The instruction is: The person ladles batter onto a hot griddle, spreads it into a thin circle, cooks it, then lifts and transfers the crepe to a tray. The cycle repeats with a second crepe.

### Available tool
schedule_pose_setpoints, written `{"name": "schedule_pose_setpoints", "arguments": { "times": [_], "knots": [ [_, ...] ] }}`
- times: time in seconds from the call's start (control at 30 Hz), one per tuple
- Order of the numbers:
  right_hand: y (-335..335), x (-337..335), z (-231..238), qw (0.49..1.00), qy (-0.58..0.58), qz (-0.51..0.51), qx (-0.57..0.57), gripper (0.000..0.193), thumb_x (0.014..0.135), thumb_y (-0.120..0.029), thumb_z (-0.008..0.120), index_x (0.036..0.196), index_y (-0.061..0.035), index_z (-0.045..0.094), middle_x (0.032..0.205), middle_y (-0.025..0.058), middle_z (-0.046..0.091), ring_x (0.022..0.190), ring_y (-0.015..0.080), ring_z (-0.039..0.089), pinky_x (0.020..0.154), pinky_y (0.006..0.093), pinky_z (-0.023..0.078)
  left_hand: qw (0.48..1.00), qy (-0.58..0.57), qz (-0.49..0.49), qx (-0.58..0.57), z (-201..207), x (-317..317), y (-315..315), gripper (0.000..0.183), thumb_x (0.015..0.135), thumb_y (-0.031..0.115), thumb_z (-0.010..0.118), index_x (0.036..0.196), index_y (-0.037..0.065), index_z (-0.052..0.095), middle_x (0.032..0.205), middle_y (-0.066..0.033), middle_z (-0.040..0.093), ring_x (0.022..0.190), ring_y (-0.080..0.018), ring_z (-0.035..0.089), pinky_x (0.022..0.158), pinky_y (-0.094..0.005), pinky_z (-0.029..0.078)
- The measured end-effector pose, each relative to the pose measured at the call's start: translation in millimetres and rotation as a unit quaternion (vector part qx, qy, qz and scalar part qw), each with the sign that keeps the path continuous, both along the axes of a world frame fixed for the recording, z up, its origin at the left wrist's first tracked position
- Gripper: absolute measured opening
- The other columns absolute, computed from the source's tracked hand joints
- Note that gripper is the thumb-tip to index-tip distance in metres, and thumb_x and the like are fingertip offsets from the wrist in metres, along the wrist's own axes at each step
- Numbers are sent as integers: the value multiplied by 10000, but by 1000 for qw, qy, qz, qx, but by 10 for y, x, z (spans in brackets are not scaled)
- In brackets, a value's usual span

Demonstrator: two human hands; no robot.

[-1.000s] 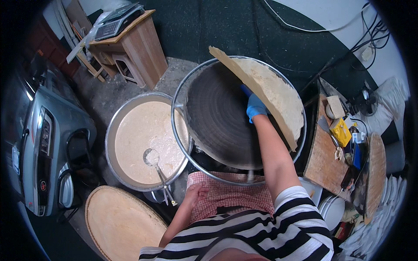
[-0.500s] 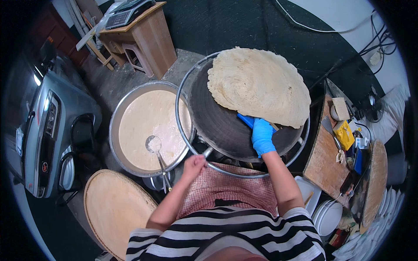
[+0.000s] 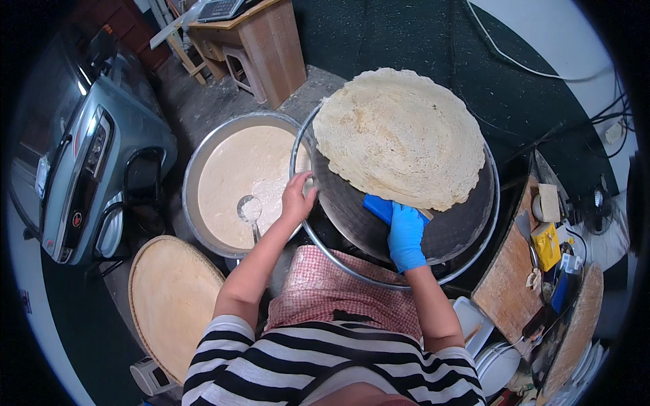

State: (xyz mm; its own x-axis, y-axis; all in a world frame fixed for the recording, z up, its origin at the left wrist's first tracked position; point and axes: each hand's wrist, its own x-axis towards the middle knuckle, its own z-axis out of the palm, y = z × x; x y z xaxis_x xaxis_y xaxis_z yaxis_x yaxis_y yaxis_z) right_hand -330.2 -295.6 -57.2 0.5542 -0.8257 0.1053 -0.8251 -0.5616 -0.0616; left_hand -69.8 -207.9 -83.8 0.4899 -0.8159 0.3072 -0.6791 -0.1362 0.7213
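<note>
A large thin round flatbread lies across the far half of a black round griddle. My right hand, in a blue glove, is shut on a flat blue scraper whose blade sits at the flatbread's near edge. My bare left hand is at the griddle's left rim with its fingers apart, holding nothing, just short of the flatbread's edge. Beside it stands a wide metal basin of pale batter with a ladle resting in it.
A round woven tray lies at the lower left. At the right, a wooden board is crowded with small items, with white plates below it. A wooden stool stands behind the basin and a scooter at the far left.
The flatbread, held up on edge a second ago, now lies flat on the griddle. My right hand drew back to its near edge. My left hand rose to the griddle's rim.
</note>
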Motion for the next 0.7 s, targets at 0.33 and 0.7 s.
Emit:
{"name": "schedule_pose_setpoints", "arguments": {
  "times": [0.33, 0.7],
  "knots": [
    [449, -33, 122, 998, -39, 46, 23, 419, 676, -2, 574, 1087, -45, 508, 970, 139, 553, 926, 304, 538, 777, 385, 438, 985, -162, 25, 45, 10, 301, 99, 671, 612, 57, 646, 1243, 47, 419, 1264, -167, 448, 1207, -329, 386, 1024, -439, 278],
    [826, -557, 355, 996, -73, 46, 36, 401, 653, 14, 576, 1052, 1, 538, 1021, 197, 560, 895, 359, 565, 774, 405, 456, 974, -207, 78, 57, -299, 397, 419, 714, 623, 9, 648, 1282, 83, 385, 1328, -127, 391, 1259, -289, 338, 1058, -470, 207]
  ]
}}
